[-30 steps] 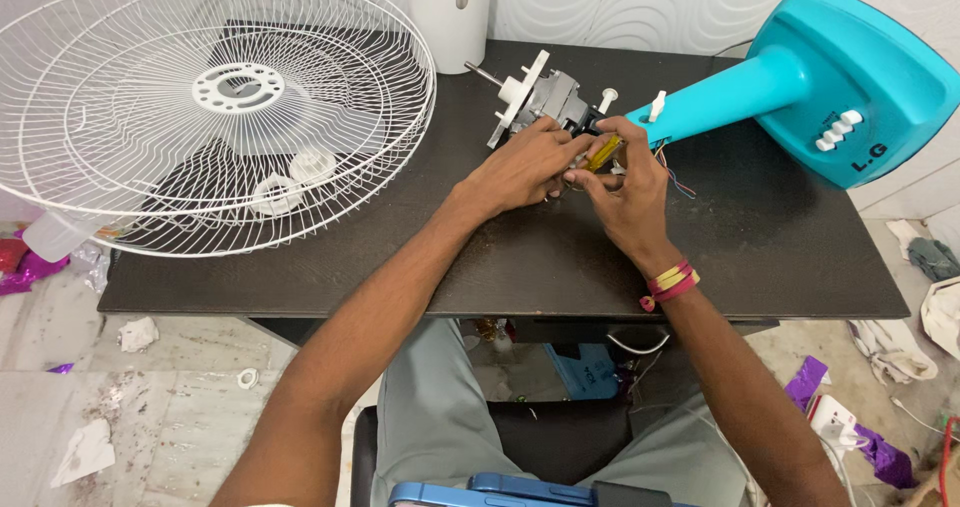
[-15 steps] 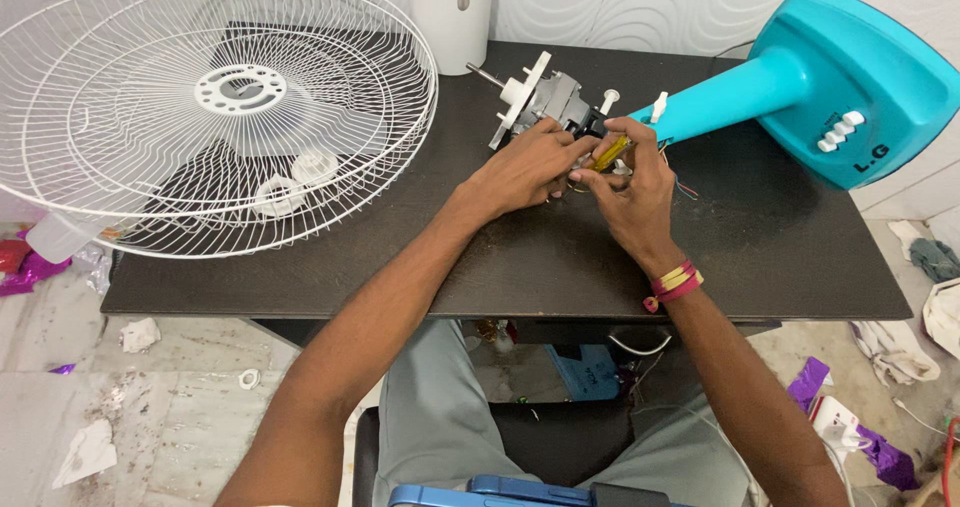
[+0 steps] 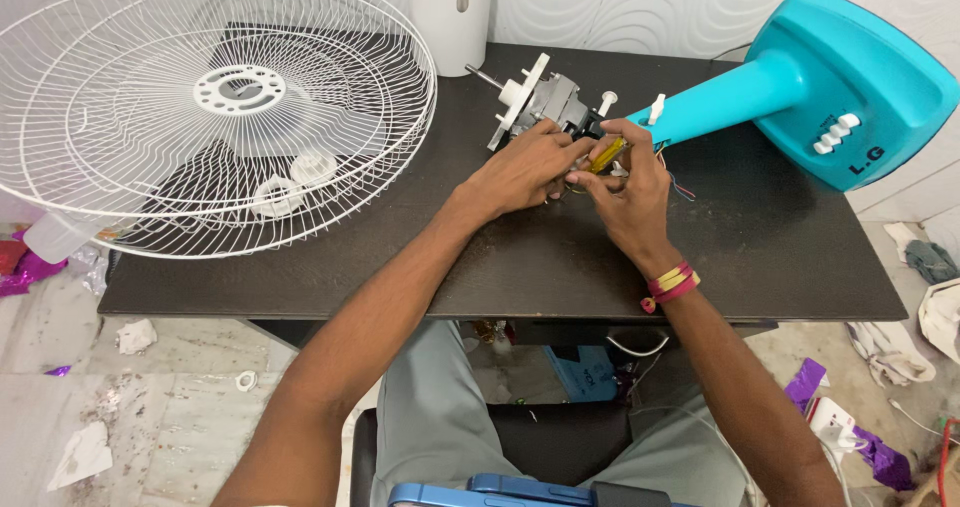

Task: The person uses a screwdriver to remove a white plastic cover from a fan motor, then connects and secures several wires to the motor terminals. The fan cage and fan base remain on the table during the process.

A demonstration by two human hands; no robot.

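Note:
A grey fan motor (image 3: 548,102) with a white front plate lies on the dark table (image 3: 520,257), joined to a turquoise fan stand (image 3: 800,82). My left hand (image 3: 520,172) rests against the motor's rear, fingers curled on it. My right hand (image 3: 630,182) grips a yellow-handled screwdriver (image 3: 607,154) pointed at the motor's back. Coloured wires (image 3: 680,185) trail out beside my right hand.
A large white wire fan guard (image 3: 215,107) covers the table's left half, overhanging its edge, with small white caps (image 3: 295,182) under it. A white cylinder (image 3: 452,12) stands at the back. Scraps and rags litter the floor on both sides.
Both hands stay at the motor's rear. My right wrist has shifted slightly, and the screwdriver has turned a little in my grip.

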